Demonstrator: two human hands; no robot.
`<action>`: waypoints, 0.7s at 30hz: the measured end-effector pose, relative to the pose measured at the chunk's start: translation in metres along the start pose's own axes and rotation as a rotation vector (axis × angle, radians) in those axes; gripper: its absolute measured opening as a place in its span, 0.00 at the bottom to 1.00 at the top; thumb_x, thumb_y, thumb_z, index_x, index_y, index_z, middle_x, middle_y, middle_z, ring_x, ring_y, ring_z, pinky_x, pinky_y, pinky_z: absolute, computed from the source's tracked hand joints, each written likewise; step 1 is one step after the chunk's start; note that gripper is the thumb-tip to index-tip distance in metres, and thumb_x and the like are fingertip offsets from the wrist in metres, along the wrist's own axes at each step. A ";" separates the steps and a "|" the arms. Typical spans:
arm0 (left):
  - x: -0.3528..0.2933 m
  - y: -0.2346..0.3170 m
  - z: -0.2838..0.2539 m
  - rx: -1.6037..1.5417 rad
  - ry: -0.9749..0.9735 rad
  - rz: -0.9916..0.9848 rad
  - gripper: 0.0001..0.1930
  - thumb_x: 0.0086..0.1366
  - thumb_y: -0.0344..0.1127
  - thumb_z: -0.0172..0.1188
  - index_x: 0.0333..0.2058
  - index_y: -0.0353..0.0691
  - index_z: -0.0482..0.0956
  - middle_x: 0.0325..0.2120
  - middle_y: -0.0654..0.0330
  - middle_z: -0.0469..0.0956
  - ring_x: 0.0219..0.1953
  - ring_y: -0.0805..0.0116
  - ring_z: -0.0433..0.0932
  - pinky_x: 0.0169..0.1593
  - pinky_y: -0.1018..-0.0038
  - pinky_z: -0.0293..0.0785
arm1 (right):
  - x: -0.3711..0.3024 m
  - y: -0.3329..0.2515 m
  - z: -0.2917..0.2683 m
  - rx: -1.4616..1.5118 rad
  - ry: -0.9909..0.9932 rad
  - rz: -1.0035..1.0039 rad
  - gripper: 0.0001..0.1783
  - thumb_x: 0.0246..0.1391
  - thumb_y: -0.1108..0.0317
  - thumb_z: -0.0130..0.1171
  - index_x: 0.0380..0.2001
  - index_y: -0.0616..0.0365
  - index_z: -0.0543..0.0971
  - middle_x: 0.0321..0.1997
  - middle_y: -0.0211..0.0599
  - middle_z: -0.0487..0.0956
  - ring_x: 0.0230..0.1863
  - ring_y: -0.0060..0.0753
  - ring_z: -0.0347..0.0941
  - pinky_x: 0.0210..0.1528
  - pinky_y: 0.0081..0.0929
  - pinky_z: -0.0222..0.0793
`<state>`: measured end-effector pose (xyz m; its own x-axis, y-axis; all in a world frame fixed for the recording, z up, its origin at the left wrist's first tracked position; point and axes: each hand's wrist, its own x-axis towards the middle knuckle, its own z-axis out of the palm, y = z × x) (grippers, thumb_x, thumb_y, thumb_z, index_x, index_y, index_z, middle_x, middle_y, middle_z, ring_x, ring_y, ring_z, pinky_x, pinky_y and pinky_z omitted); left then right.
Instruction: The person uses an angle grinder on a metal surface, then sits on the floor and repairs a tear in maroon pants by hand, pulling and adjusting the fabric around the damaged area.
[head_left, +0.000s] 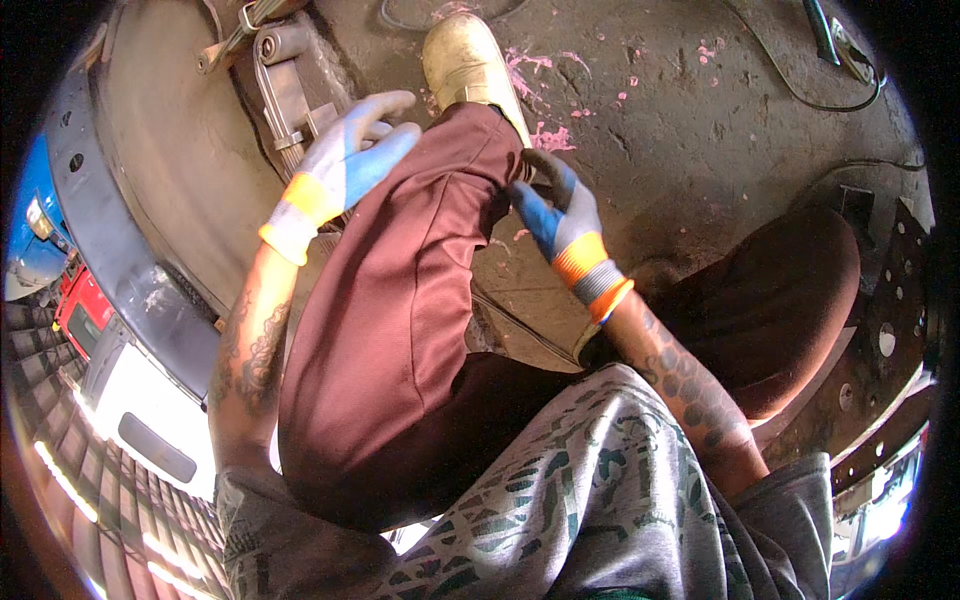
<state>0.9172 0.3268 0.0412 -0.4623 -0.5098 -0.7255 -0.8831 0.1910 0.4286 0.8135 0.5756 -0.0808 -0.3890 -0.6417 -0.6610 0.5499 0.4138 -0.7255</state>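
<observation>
Both my hands wear grey and blue work gloves with orange cuffs. My left hand [353, 155] is open beside my bent leg, thumb and fingers apart, close to the shin of the maroon trousers [400, 290]. My right hand [562, 205] is at the other side of the same leg, by the trouser hem, its thumb and fingers spread with nothing seen between them. Whether its fingertips touch the cloth is hard to tell. Past the hem, a cream-coloured boot [466, 62] rests on the floor.
A leaf spring [283, 90] with a rolled eye lies left of the boot. Stained concrete floor [640, 110] with pink paint marks stretches ahead. A dark cable [800, 100] curves across the far right. A perforated metal beam [888, 340] runs along the right, and a dark frame rail [130, 270] along the left.
</observation>
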 end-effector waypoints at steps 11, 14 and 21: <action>0.015 -0.040 0.026 0.048 0.042 0.083 0.21 0.70 0.40 0.62 0.59 0.42 0.79 0.47 0.53 0.84 0.47 0.62 0.84 0.53 0.68 0.79 | 0.004 0.000 -0.004 0.034 -0.007 0.121 0.20 0.59 0.67 0.66 0.55 0.59 0.82 0.47 0.41 0.85 0.47 0.28 0.80 0.51 0.27 0.76; 0.020 -0.038 0.037 0.010 0.053 0.157 0.20 0.69 0.39 0.63 0.57 0.42 0.80 0.45 0.51 0.84 0.47 0.62 0.84 0.52 0.67 0.79 | -0.006 -0.006 0.001 -0.103 -0.028 0.026 0.19 0.61 0.67 0.65 0.54 0.56 0.83 0.48 0.38 0.83 0.47 0.28 0.79 0.51 0.26 0.75; 0.027 -0.041 0.042 0.158 0.121 0.252 0.12 0.66 0.39 0.66 0.45 0.40 0.86 0.43 0.52 0.85 0.45 0.63 0.84 0.49 0.66 0.79 | -0.004 -0.009 0.003 -0.026 0.045 0.054 0.16 0.59 0.64 0.68 0.48 0.60 0.85 0.44 0.40 0.84 0.46 0.29 0.80 0.49 0.28 0.75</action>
<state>0.9374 0.3410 -0.0183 -0.6638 -0.5243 -0.5334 -0.7477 0.4471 0.4909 0.8127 0.5726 -0.0711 -0.3928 -0.5886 -0.7065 0.5513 0.4641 -0.6933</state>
